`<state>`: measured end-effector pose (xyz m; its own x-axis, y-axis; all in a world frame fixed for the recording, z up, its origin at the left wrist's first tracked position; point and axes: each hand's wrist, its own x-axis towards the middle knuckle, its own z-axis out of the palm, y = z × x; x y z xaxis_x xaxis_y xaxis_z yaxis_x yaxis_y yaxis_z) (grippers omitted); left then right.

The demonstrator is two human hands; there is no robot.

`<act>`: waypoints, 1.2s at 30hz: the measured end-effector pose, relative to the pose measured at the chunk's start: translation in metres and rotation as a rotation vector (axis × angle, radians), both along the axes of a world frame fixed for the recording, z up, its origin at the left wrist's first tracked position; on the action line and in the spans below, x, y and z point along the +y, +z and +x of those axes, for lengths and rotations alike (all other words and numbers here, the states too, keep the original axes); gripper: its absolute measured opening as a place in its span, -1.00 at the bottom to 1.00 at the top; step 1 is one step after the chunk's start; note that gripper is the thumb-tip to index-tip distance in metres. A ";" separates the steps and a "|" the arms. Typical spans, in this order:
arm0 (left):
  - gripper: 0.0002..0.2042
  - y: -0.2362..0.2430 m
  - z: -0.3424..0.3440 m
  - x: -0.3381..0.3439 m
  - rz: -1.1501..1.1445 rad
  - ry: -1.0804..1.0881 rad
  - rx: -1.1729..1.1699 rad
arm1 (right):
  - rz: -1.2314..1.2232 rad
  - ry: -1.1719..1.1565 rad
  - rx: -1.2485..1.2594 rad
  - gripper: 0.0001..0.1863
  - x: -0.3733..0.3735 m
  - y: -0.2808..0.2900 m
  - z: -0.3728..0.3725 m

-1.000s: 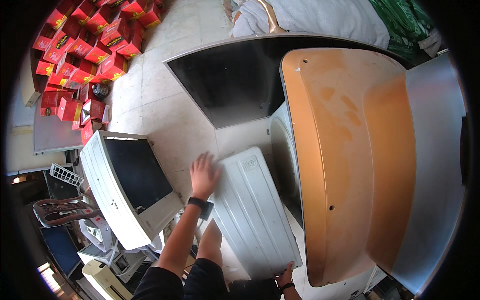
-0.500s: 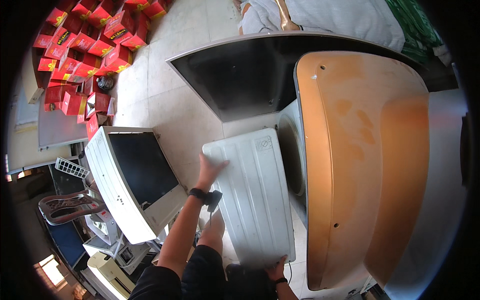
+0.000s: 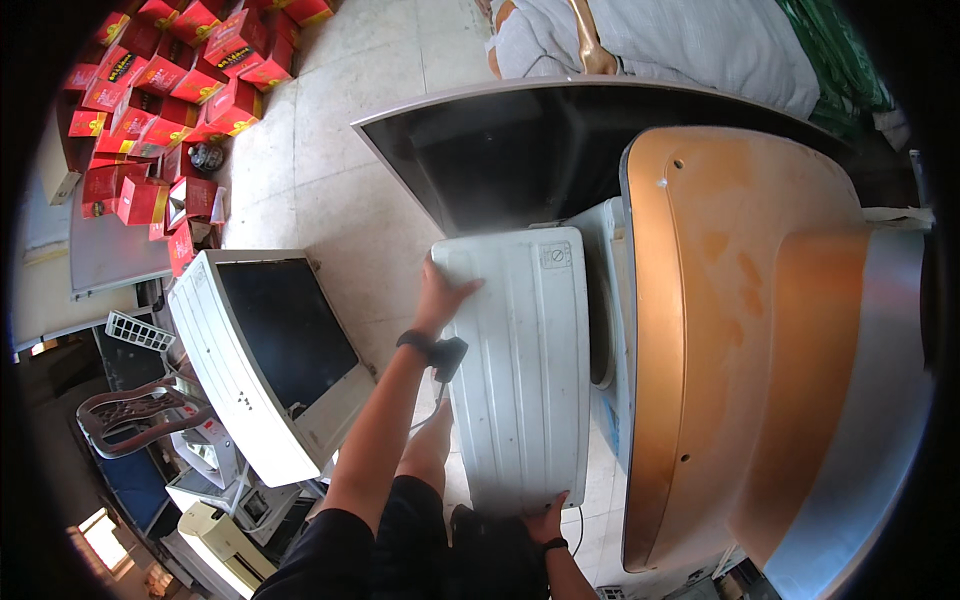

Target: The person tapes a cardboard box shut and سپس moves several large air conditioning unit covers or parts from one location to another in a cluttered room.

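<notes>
Upright before me stands a white metal casing (image 3: 520, 370) with long pressed ridges, like an air conditioner's outdoor unit. My left hand (image 3: 443, 295) grips its far left corner, thumb on the ridged face and fingers round the edge. At the near end, my right hand (image 3: 547, 520) holds the lower right corner; most of its fingers are hidden under the edge. Each wrist wears a dark band, and a small dark device (image 3: 447, 358) hangs at the left one. Right beside the casing is a pale blue unit (image 3: 603, 245) with a dark round part, partly covered.
A large orange panel (image 3: 710, 350) stands close on the right. Behind leans a black flat screen (image 3: 480, 140). To the left sits a white cabinet (image 3: 240, 380) with a dark panel. Red boxes (image 3: 160, 75) are piled far left. A cloth-covered bundle (image 3: 670, 45) lies at the back.
The white casing has shifted slightly right and away from me, standing straighter, with both hands still on it. In the picture, the orange panel sits a little further right.
</notes>
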<state>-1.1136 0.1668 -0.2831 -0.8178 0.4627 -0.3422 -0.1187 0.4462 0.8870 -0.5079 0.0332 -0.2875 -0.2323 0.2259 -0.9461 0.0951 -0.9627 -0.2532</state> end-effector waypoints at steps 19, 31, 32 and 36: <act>-0.12 0.025 0.012 0.028 -0.064 0.190 0.082 | -0.023 0.091 -0.126 -0.03 0.087 0.079 -0.102; -0.11 0.023 0.017 0.031 -0.080 0.234 0.072 | -0.035 0.044 -0.199 0.07 0.096 0.011 -0.036; -0.11 0.023 0.017 0.029 -0.101 0.226 0.073 | -0.049 0.006 -0.170 0.07 0.095 0.011 -0.034; -0.08 0.019 0.016 0.029 -0.095 0.217 0.103 | 0.081 0.234 -0.245 0.07 0.090 -0.006 -0.008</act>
<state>-1.0975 0.1959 -0.2639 -0.9272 0.2422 -0.2857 -0.1324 0.5018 0.8548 -0.5156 0.1237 -0.2931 -0.0554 0.2700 -0.9613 0.3785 -0.8852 -0.2704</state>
